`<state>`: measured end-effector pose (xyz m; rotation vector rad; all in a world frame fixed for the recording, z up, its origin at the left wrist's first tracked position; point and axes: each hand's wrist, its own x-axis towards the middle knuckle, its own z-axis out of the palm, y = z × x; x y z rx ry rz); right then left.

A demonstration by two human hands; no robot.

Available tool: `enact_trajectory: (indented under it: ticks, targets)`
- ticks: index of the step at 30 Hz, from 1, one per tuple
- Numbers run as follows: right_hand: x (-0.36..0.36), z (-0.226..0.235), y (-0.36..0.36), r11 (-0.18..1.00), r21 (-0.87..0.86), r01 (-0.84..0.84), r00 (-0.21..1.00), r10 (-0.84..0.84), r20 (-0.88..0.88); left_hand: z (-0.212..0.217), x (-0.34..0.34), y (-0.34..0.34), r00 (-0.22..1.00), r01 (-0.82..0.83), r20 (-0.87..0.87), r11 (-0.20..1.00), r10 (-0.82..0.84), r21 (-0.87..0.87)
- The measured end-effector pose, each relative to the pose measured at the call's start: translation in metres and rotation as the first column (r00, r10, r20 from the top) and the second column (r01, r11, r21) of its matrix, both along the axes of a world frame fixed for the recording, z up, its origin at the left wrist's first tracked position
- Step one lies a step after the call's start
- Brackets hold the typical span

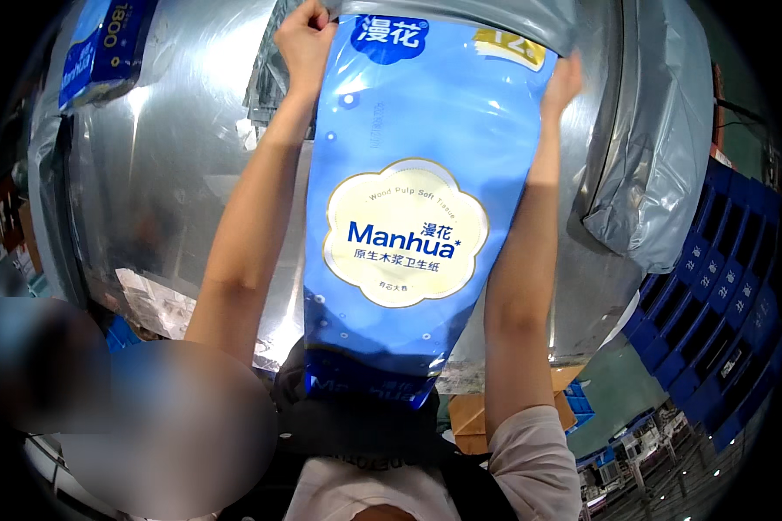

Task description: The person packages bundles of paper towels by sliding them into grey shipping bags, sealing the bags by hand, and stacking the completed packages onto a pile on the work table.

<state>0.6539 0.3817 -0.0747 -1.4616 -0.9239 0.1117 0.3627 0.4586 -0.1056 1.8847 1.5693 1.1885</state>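
A large blue plastic pack of paper rolls [421,200] with a cream flower-shaped label stands lengthwise on a shiny metal table [174,174] in front of me. A grey plastic bag [460,16] covers its far end. My left hand [304,39] grips the grey bag's edge at the pack's far left corner. At the far right corner, my right hand [563,85] presses against the pack and the bag's edge. Both forearms stretch out along the pack's sides.
Another filled grey bag [656,148] lies at the right on the table. A second blue pack [104,43] sits at the far left. Stacked blue crates [721,295] stand at the right. A cardboard box [469,417] sits below the table edge. A blurred area covers the lower left.
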Motion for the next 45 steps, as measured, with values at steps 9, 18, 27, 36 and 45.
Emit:
enact_trajectory:
  ticks: [9, 18, 27, 36, 45]
  targets:
    - [0.016, 0.01, -0.012, 0.716, -0.679, 0.165, 0.779, 0.328, 0.535, 0.021, 0.001, -0.012, 0.84, 0.106, -0.464, 0.924, -0.281, -0.368]
    - [-0.047, 0.039, -0.224, 0.379, -0.925, -0.027, 0.679, 0.686, 0.261, 0.019, -0.087, -0.221, 0.749, 0.221, -0.407, 0.776, -0.523, -0.59]
    - [-0.147, 0.035, -0.541, 0.169, -0.8, -0.575, 0.742, 0.52, -0.423, 0.037, -0.157, -0.556, 0.805, 0.521, 0.238, 0.458, -0.543, -0.72]
    - [-0.099, 0.063, -0.461, 0.522, -0.779, -0.348, 0.915, 0.372, -0.159, 0.028, -0.107, -0.481, 0.942, 0.134, -0.197, 0.841, -0.273, -0.525]
    - [-0.124, 0.074, -0.499, 0.515, -0.854, -0.073, 0.915, 0.375, 0.149, 0.059, -0.121, -0.517, 0.969, 0.204, 0.249, 0.538, 0.01, -0.818]
